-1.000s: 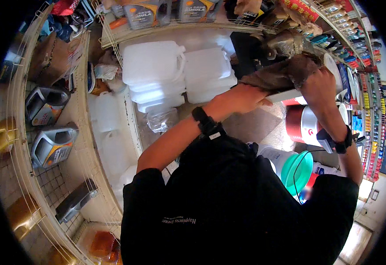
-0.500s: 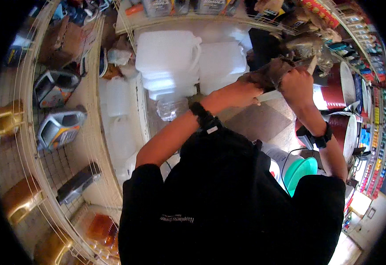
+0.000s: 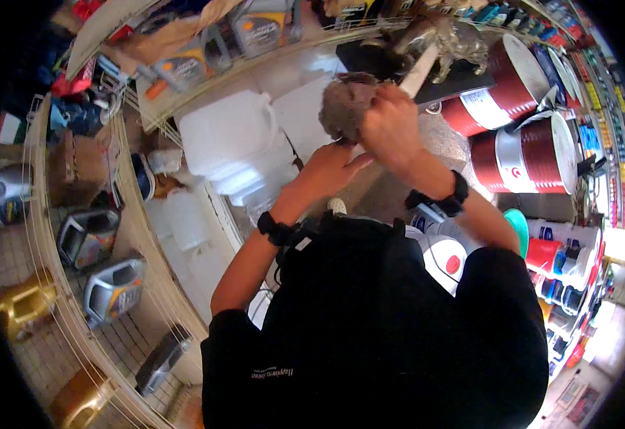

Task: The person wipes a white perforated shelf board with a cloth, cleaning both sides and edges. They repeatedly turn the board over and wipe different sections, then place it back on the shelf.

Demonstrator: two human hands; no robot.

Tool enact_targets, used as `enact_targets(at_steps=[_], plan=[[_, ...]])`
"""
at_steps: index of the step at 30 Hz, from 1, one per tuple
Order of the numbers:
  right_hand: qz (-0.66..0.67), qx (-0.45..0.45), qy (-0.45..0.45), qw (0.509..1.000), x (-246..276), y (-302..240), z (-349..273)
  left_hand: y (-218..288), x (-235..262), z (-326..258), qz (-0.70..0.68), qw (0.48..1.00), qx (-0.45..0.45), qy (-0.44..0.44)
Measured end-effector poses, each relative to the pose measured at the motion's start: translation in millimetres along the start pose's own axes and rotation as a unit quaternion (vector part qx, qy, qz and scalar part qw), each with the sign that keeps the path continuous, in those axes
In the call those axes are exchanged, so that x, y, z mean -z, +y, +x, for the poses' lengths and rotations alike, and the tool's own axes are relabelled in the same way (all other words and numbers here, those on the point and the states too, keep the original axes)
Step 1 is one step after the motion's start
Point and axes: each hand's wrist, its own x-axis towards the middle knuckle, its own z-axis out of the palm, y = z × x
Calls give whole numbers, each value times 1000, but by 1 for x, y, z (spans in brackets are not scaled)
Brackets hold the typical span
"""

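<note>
My right hand [image 3: 392, 125] is closed round what looks like a brush or duster, with a shaggy grey-brown head [image 3: 344, 107] and a flat pale wooden handle [image 3: 421, 71] sticking out beyond the fist. Just below that head is my left hand [image 3: 323, 171], fingers stretched and thumb apart. Its fingertips come close to the bristles; whether they touch, I cannot tell. Past the handle, a bronze-coloured animal figurine [image 3: 462, 44] stands on a black surface [image 3: 455, 87].
White plastic jugs [image 3: 230, 132] stand ahead on the left. Wire shelves with oil bottles [image 3: 115, 287] line my left side. Dark red drums [image 3: 523, 154] stand at the right, with white buckets [image 3: 445, 257] nearer me. A wooden shelf [image 3: 219, 75] with more bottles crosses ahead.
Both hands have moved left in the view, the right one bringing the shaggy brush or duster with it. My left hand has dropped below its head. The view has turned, showing more of the drums.
</note>
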Motion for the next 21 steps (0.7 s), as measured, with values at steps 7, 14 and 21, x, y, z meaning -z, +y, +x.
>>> enact_targets(at_steps=[7,14,21], plan=[[422,-203,237,851,1,-6,38,-11,3,-12,-9,998,51,23],[866,-222,245,376,46,19,66,-17,13,-29,4,990,131,49],[930,-46,250,265,92,77,82,-9,21,-43,-20,987,110,118]])
